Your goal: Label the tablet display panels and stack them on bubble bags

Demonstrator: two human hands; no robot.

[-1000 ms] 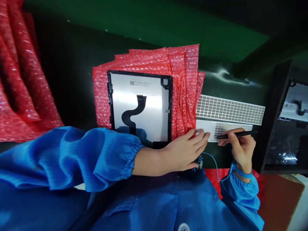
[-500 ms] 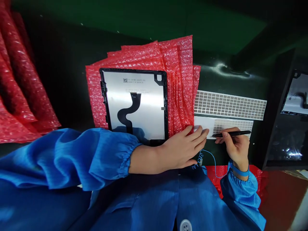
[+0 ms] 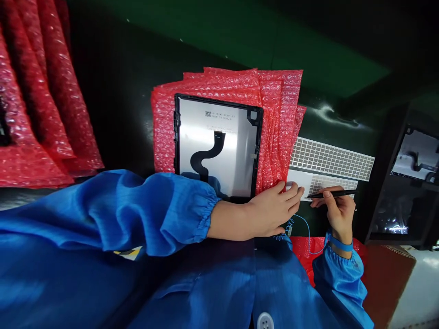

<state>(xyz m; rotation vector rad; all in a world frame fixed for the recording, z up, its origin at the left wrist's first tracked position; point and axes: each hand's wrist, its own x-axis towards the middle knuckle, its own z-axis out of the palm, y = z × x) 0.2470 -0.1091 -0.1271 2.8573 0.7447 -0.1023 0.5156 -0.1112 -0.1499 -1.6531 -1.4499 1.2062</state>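
Observation:
My left hand (image 3: 272, 210) lies palm down with its fingers stretched out, their tips on the bare white left part of a small label sheet (image 3: 298, 179). In my right hand (image 3: 338, 208) is a pair of slim black tweezers (image 3: 343, 193), pinched between thumb and fingers. Their pointed tip is at the left edge of the sheet's grid of small grey labels. Left of the hands, a tablet display panel (image 3: 236, 146) in a black frame lies silver back up, with a curved black ribbon cable (image 3: 209, 154). My left forearm covers its lower edge.
Stacked red bubble-wrap bags (image 3: 284, 96) lie under the panel, and more red bubble wrap (image 3: 82, 137) is at far left. A second label sheet (image 3: 332, 157) lies above the first. A dark tray (image 3: 377, 201) with another panel stands at right. A blue coiled cord (image 3: 307, 224) runs to my right wrist.
The view has shifted, so the panel and bubble wrap appear farther right. Both hands keep nearly the same places on and over the label sheet; the tweezers' tip stays at the label grid's left edge.

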